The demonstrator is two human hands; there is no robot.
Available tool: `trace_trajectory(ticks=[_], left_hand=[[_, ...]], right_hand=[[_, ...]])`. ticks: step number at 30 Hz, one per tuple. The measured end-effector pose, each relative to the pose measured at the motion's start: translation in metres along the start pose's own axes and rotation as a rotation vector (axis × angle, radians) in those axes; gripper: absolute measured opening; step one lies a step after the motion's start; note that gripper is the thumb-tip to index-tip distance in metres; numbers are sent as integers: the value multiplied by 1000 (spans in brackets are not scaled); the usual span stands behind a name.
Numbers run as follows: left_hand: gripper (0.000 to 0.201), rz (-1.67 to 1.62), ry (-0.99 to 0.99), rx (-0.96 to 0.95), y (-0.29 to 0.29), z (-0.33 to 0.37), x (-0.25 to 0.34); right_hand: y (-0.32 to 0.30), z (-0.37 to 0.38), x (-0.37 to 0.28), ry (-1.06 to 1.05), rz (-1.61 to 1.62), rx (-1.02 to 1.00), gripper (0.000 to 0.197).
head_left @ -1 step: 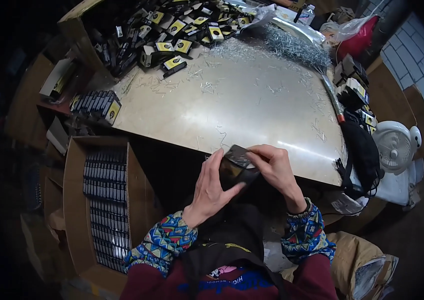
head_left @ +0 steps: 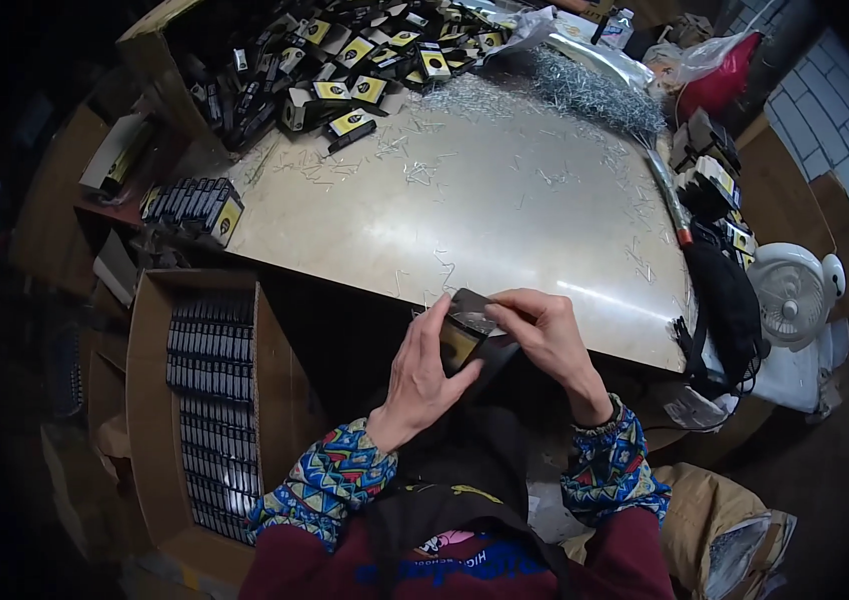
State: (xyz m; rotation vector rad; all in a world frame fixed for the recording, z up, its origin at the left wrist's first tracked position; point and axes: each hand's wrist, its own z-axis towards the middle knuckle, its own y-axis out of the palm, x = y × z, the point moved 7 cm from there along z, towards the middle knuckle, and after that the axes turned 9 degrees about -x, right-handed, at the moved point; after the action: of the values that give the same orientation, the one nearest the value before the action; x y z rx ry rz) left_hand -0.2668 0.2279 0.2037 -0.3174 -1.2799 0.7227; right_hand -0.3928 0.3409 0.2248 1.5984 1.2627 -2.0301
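My left hand (head_left: 419, 372) is wrapped round a small black and yellow cardboard box (head_left: 462, 345), held just off the table's near edge. The box is tilted, and its dark top flap (head_left: 471, 302) stands up. At the box's upper end, the thumb and fingers of my right hand (head_left: 546, 335) are pinched together beside the flap. Something shiny shows near those fingertips, too small to name. Bent wire pieces (head_left: 442, 265) lie on the table (head_left: 465, 190) just beyond my hands.
A heap of black and yellow boxes (head_left: 355, 50) covers the far left. Behind lies a pile of wire pieces (head_left: 585, 95). A carton (head_left: 145, 420) packed with rows of boxes stands at the left. At right are a black bag (head_left: 723, 300) and white fan (head_left: 793, 300).
The box has turned slightly in my left hand, so its yellow face shows more. My right fingertips have shifted a little to the left at its upper end.
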Motion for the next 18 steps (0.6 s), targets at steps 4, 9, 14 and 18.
trace_trajectory(ticks=[4,9,14,18], left_hand=[[93,-76,-113,123,-12,-1,-11],[85,-72,-58,167,-10,0,-5],[72,-26,-14,165,-6,0,-5],[70,38,26,198,-9,0,1]], right_hand=[[14,-9,-3,27,365,87,15],[28,-35,-24,-258,-109,290,27],[43,-34,-4,-177,26,234,35],[46,-36,-6,-155,158,318,31]])
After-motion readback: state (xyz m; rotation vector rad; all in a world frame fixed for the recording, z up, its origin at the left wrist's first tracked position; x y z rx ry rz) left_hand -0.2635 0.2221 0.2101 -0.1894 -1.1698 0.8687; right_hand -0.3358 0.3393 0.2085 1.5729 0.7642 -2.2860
